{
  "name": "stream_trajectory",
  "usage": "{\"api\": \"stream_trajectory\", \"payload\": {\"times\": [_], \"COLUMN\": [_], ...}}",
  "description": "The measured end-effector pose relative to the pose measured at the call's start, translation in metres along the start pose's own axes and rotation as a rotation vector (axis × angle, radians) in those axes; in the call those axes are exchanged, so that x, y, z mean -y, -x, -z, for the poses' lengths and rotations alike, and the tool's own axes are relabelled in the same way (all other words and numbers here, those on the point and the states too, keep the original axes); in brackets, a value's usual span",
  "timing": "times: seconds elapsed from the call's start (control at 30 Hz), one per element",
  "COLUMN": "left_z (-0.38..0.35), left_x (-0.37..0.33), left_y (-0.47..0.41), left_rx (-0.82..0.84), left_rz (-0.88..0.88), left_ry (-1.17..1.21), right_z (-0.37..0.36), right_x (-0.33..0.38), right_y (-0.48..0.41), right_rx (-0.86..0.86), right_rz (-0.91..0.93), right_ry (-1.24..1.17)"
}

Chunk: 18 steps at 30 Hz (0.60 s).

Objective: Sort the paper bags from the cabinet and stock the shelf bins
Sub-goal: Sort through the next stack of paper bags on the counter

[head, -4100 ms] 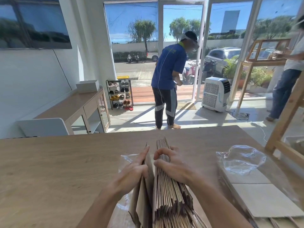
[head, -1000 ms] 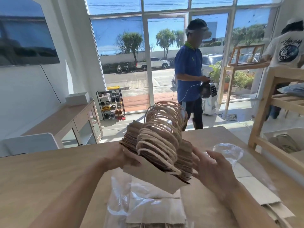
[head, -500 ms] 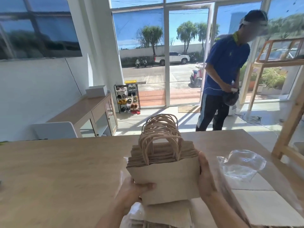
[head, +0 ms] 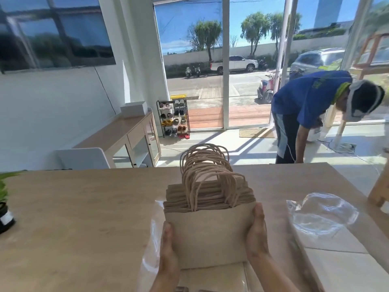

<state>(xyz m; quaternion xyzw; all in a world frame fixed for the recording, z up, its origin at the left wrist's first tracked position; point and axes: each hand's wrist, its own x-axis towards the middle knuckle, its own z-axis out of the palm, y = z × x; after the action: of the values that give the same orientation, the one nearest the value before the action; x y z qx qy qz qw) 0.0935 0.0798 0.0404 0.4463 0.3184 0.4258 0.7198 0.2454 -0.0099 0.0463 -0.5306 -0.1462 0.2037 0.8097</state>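
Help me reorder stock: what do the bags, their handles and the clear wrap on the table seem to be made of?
Paper bags: matte brown kraft paper, going by the dull tan face and thin layered top edges. Handles: probably twisted paper cord of the same tan, with a faint spiral texture. Clear wrap: thin glossy plastic film, see-through and crinkled, with bright glare.

A stack of brown paper bags (head: 208,232) sits upright between the left hand (head: 168,247) and right hand (head: 255,234), over the near middle of the light wooden table (head: 84,218). A crumpled clear plastic sheet (head: 322,213) lies on the table to the stack's right, and a potted green plant (head: 4,194) sits at the left edge. Behind the table stand a wooden sideboard (head: 126,131) on the left and a person in a blue shirt (head: 305,102) on the right.
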Motion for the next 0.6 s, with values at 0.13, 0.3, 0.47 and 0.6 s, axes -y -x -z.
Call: {"api": "stream_trajectory", "payload": {"times": [0.13, 0.3, 0.47, 0.6], "left_z": [-0.015, -0.016, -0.021, -0.024], "left_x": [-0.001, 0.006, 0.015, 0.014], "left_y": [0.0, 0.0, -0.007, -0.011], "left_rx": [-0.133, -0.233, -0.236, -0.259], "left_rz": [-0.062, -0.125, -0.164, -0.181], "left_ry": [0.022, 0.079, -0.006, -0.03], "right_z": [-0.003, -0.004, 0.003, 0.002], "right_x": [0.004, 0.005, 0.002, 0.0], "right_y": [-0.006, -0.005, -0.004, -0.008], "right_rx": [-0.016, 0.052, 0.054, 0.065], "right_rz": [0.034, 0.001, 0.012, 0.024], "right_ry": [-0.059, -0.025, 0.022, 0.086]}}
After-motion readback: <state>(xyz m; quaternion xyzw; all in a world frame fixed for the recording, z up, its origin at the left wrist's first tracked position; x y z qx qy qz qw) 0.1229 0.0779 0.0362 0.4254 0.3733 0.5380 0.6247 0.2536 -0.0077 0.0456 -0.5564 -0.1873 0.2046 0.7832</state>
